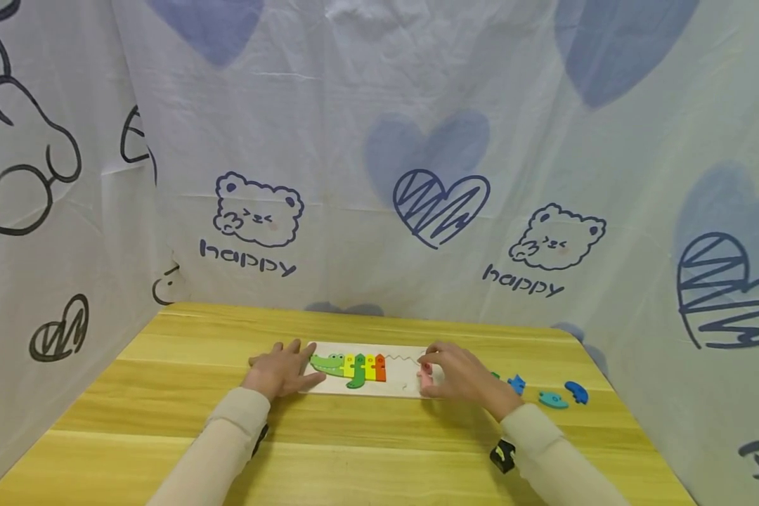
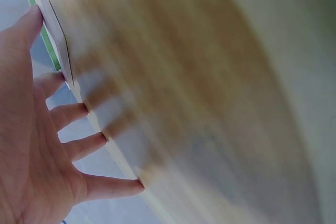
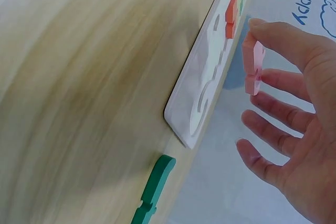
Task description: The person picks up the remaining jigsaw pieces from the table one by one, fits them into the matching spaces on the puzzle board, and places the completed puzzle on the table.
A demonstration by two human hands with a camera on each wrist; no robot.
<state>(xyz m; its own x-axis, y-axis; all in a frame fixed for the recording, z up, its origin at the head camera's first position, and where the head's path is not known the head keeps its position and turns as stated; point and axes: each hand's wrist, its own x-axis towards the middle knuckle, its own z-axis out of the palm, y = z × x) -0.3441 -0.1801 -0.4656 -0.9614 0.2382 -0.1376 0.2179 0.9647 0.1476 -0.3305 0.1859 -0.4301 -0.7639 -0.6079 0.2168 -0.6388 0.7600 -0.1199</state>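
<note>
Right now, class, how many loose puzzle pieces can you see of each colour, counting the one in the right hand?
Pink piece, in the right hand: 1
Blue pieces: 2
Teal piece: 1
Green piece, partly hidden: 1
Total: 5 visible

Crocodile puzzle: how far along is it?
Done: green crocodile head and yellow, green and orange body pieces sit on the board. In hand: a pink piece in the right hand. Left: the bare stretch, with a teal piece, two blue pieces and a green piece alongside.
</note>
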